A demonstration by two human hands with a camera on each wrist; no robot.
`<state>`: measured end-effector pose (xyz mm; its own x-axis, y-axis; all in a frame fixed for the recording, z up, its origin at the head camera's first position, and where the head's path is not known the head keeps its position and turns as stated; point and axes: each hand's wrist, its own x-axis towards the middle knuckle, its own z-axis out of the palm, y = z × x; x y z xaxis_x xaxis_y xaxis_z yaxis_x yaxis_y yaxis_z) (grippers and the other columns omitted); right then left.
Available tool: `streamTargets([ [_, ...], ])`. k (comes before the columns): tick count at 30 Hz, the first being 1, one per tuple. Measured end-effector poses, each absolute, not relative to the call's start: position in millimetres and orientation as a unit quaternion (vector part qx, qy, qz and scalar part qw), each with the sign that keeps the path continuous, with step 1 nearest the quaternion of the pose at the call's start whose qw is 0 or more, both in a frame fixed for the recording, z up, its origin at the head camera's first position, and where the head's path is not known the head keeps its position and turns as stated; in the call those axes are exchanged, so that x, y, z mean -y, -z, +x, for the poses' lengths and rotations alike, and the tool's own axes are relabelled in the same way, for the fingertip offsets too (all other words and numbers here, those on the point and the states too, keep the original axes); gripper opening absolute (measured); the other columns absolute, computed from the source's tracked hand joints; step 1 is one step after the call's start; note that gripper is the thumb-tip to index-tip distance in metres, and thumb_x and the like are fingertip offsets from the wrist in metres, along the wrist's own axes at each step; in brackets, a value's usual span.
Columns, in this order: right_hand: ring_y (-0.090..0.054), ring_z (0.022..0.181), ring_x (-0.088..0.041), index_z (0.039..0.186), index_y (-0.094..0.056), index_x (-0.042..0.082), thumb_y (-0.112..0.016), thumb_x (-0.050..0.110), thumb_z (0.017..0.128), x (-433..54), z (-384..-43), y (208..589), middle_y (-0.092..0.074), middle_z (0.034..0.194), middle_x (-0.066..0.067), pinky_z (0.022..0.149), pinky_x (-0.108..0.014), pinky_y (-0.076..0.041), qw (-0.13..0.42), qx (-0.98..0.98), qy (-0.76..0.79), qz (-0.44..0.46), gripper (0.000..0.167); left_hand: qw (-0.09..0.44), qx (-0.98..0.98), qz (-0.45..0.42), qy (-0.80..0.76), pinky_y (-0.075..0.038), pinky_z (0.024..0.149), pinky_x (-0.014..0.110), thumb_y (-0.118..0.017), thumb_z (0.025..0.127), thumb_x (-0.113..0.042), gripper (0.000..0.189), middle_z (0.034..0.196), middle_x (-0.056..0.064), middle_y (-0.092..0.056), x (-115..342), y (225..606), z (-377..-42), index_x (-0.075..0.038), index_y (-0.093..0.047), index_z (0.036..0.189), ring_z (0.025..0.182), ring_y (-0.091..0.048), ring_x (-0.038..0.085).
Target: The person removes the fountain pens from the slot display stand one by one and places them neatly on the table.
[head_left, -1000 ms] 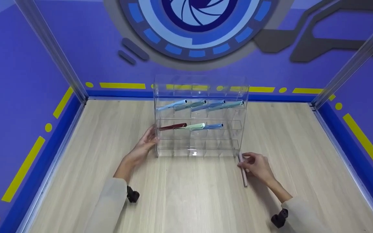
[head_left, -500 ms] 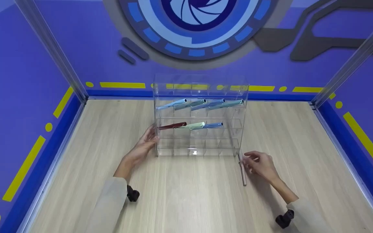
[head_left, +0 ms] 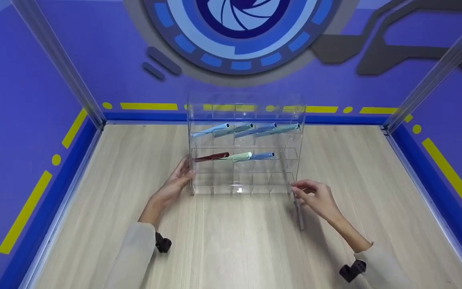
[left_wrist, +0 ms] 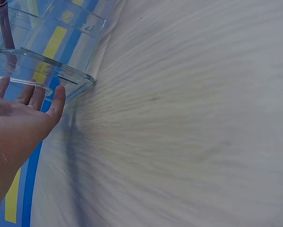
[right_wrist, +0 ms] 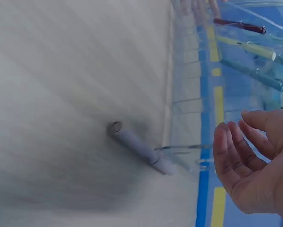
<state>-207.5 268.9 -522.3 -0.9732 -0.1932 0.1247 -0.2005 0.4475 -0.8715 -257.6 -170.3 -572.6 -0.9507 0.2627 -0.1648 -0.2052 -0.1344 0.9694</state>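
Observation:
A clear acrylic pen rack [head_left: 244, 178] stands upright on the table, with several pens slanted in its two middle tiers. My left hand [head_left: 171, 188] rests against its left side wall. The left wrist view shows that hand's fingers [left_wrist: 59, 99] nearly straight at the clear panel. Beside the front right corner, a greyish-mauve pen [head_left: 300, 216] lies on the table. My right hand [head_left: 320, 198] is just above the pen's far end, fingertips right at the rack's corner. In the right wrist view its loosely curved fingers [right_wrist: 221, 142] hold nothing, and the pen [right_wrist: 139, 147] lies apart from them.
Light blue and teal pens [head_left: 215, 129] fill an upper tier. A dark red pen [head_left: 213, 156], a pale green pen [head_left: 239, 156] and a blue pen [head_left: 264, 155] sit in the tier below. A blue patterned wall [head_left: 142, 92] stands close behind the rack.
My right hand has let go of the mauve pen, pulled slightly right, then moved up and left to the rack's corner. The pen stays on the table; my left hand keeps its place.

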Motion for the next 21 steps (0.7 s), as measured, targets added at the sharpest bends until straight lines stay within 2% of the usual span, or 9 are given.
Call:
streamTargets([
  [6,-0.068,0.076,-0.003,0.115,-0.073,-0.003,-0.069,0.005,0.096,-251,-215,504,-0.073,0.099,-0.017,0.061,-0.029,-0.063,0.034,0.823,-0.554,0.122,0.02,0.156,-0.641,0.02,-0.751,-0.007,0.132,0.047,-0.049,0.109,-0.017,0.073,0.174,0.009,-0.002,170,573,-256,-0.02,-0.004,0.166,0.162,0.0,0.029],
  [13,-0.07,0.075,-0.01,0.12,-0.067,-0.01,-0.064,-0.007,0.095,-231,-232,492,-0.068,0.098,-0.012,0.057,-0.023,-0.06,0.092,0.774,-0.606,0.161,0.025,0.17,-0.651,0.024,-0.74,-0.003,0.133,0.046,-0.045,0.11,-0.021,0.07,0.175,0.003,0.002,171,576,-252,-0.026,-0.002,0.166,0.162,0.005,0.025],
  [17,-0.067,0.07,-0.008,0.126,-0.064,-0.007,-0.07,-0.005,0.093,-221,-241,487,-0.062,0.102,-0.013,0.054,-0.022,-0.058,0.092,0.768,-0.618,0.141,0.034,0.174,-0.651,0.023,-0.739,-0.004,0.133,0.045,-0.045,0.111,-0.022,0.07,0.175,0.003,0.001,171,578,-251,-0.025,-0.003,0.166,0.162,0.004,0.024],
  [21,-0.065,0.072,-0.008,0.133,-0.06,-0.005,-0.073,-0.004,0.09,-210,-248,483,-0.057,0.113,-0.021,0.055,-0.02,-0.057,0.08,0.768,-0.623,0.125,0.045,0.168,-0.65,0.029,-0.741,-0.005,0.133,0.044,-0.047,0.11,-0.023,0.07,0.175,0.003,0.002,170,576,-254,-0.025,-0.004,0.166,0.162,0.004,0.025],
])
